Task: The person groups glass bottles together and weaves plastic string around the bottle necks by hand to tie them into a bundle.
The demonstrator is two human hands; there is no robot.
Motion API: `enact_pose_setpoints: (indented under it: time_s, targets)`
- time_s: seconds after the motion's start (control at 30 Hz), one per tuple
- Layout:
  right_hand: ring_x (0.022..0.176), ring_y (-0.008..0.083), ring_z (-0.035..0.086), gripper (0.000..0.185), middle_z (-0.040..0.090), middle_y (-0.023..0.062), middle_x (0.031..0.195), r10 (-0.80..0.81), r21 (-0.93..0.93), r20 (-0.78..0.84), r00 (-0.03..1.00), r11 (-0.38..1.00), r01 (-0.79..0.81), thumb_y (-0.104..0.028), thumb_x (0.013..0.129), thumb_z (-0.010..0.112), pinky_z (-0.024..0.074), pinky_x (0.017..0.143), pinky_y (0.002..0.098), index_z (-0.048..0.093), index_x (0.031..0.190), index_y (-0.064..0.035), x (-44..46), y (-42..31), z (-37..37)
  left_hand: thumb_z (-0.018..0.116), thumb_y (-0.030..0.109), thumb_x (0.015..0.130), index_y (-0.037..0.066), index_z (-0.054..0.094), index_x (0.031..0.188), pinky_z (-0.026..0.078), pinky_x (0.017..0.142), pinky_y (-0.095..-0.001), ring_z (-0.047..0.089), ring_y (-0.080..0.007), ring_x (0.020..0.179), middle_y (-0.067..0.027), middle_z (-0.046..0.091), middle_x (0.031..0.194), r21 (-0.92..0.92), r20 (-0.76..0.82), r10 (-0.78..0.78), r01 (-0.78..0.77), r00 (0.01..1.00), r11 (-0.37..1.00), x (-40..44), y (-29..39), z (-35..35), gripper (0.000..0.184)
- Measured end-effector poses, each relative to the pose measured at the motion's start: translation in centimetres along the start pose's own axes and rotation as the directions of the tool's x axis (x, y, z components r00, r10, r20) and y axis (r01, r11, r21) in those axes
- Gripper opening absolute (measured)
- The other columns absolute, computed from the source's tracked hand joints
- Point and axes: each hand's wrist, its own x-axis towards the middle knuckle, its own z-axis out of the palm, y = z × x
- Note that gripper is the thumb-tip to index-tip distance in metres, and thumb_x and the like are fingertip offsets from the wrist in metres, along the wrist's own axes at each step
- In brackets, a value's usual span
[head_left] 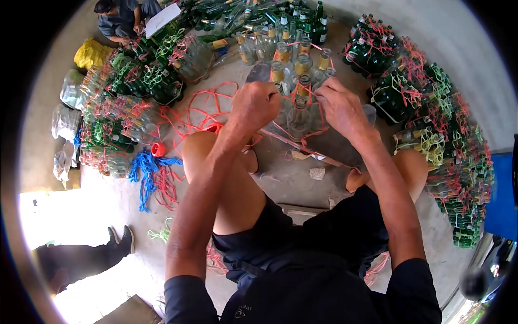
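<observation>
A cluster of clear glass bottles (pixel 299 116), several with yellow neck labels, stands upright on the floor between my knees. Red plastic twine (pixel 310 134) runs around the cluster and up to both hands. Above the left side of the bottles, my left hand (pixel 255 103) is closed in a fist on the twine. My right hand (pixel 342 106), on the other side, pinches the twine between thumb and fingers. The strand spans the gap between my hands near the bottle necks. Exactly where each hand grips it is partly hidden.
Loose red twine (pixel 208 102) lies tangled on the floor at left, near blue strips (pixel 144 175). Tied bottle bundles stack at left (pixel 121 116) and right (pixel 396 94). Loose green bottles (pixel 232 16) lie behind. A person (pixel 123 20) crouches at upper left; another person's leg (pixel 89 259) shows lower left.
</observation>
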Motion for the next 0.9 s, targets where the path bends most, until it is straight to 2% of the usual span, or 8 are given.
enact_pose_setpoints:
  time_s: [0.07, 0.3, 0.4, 0.5, 0.6, 0.7, 0.83, 0.9]
  targets:
    - [0.087, 0.0379, 0.069, 0.011, 0.063, 0.0127, 0.097, -0.003, 0.003, -0.015, 1.0, 1.0, 0.003, 0.004, 0.086, 0.067, 0.0568, 0.075, 0.0479, 0.069, 0.095, -0.0031, -0.1, 0.0, 0.0, 0.063, 0.014, 0.087, 0.001, 0.067, 0.079, 0.05, 0.063, -0.0524, 0.063, -0.0459, 0.07, -0.0229, 0.065, 0.076, 0.093, 0.103, 0.008, -0.018, 0.995, 0.995, 1.2, 1.0, -1.7, 0.016]
    - [0.09, 0.0373, 0.069, 0.014, 0.065, 0.0115, 0.102, 0.017, -0.014, 0.011, 1.0, 1.0, -0.017, 0.003, 0.089, 0.071, 0.0565, 0.076, 0.0459, 0.069, 0.102, -0.0024, -0.5, 0.4, -0.1, 0.064, 0.017, 0.087, 0.006, 0.068, 0.075, 0.051, 0.064, -0.0537, 0.064, -0.0433, 0.071, -0.0181, 0.067, 0.073, 0.302, 0.253, 0.354, -0.421, 0.9, 0.855, 5.9, 0.0, -2.6, 0.017]
    - [0.09, 0.0367, 0.069, 0.014, 0.065, 0.0113, 0.102, 0.006, -0.008, 0.001, 1.0, 1.0, -0.006, 0.004, 0.089, 0.07, 0.0564, 0.076, 0.0455, 0.069, 0.102, -0.0026, -0.5, 0.6, 0.2, 0.065, 0.018, 0.086, 0.005, 0.068, 0.075, 0.051, 0.063, -0.0528, 0.064, -0.0432, 0.071, -0.0184, 0.066, 0.074, 0.271, 0.295, 0.406, -0.483, 0.865, 0.833, 7.6, -0.6, -2.4, 0.017]
    - [0.089, 0.036, 0.068, 0.015, 0.065, 0.0112, 0.102, 0.013, -0.005, 0.01, 1.0, 1.0, -0.013, 0.004, 0.088, 0.069, 0.0562, 0.076, 0.045, 0.069, 0.101, -0.0026, -0.7, 0.7, 0.3, 0.065, 0.019, 0.085, 0.003, 0.067, 0.074, 0.05, 0.061, -0.0498, 0.061, -0.0423, 0.067, -0.0184, 0.064, 0.072, 0.193, 0.321, 0.401, -0.474, 0.858, 0.859, 8.9, -1.7, -1.9, 0.019]
    - [0.089, 0.0356, 0.068, 0.015, 0.065, 0.0111, 0.102, 0.02, 0.004, 0.02, 1.0, 1.0, -0.02, 0.005, 0.088, 0.068, 0.0557, 0.076, 0.0445, 0.068, 0.101, -0.0025, -0.6, 0.6, 0.2, 0.066, 0.018, 0.084, 0.001, 0.068, 0.077, 0.049, 0.06, -0.0458, 0.059, -0.0384, 0.062, -0.0189, 0.062, 0.071, 0.068, 0.415, 0.322, -0.382, 0.851, 0.922, 9.9, -3.5, -1.7, 0.019]
    - [0.089, 0.0349, 0.067, 0.016, 0.062, 0.0102, 0.1, 0.014, 0.02, 0.01, 1.0, 1.0, -0.014, 0.008, 0.085, 0.065, 0.0553, 0.074, 0.0454, 0.066, 0.096, -0.0031, -0.4, 0.4, 0.1, 0.067, 0.015, 0.085, 0.001, 0.073, 0.084, 0.05, 0.06, -0.0414, 0.06, -0.0309, 0.059, -0.0173, 0.065, 0.071, 0.007, 0.392, 0.234, -0.257, 0.89, 0.966, 9.4, -5.3, -0.6, 0.015]
    - [0.092, 0.0353, 0.067, 0.014, 0.064, 0.0116, 0.101, 0.03, 0.025, 0.031, 0.999, 0.999, -0.031, 0.006, 0.089, 0.067, 0.0543, 0.078, 0.0435, 0.067, 0.101, -0.0009, -0.3, 0.1, -0.2, 0.072, 0.012, 0.087, 0.001, 0.077, 0.089, 0.051, 0.061, -0.0376, 0.065, -0.0213, 0.061, -0.0164, 0.07, 0.074, -0.067, 0.232, 0.189, -0.178, 0.954, 0.982, 7.1, -6.1, 0.1, 0.013]
    - [0.093, 0.0348, 0.067, 0.016, 0.063, 0.0104, 0.101, 0.006, 0.031, 0.008, 1.0, 1.0, -0.006, 0.008, 0.086, 0.065, 0.0552, 0.077, 0.045, 0.066, 0.098, -0.0025, -0.4, 0.2, -0.1, 0.074, 0.011, 0.089, 0.0, 0.079, 0.091, 0.052, 0.061, -0.036, 0.066, -0.0169, 0.062, -0.0153, 0.073, 0.075, -0.104, 0.109, 0.118, -0.106, 0.987, 0.989, 5.6, -5.6, 0.4, 0.012]
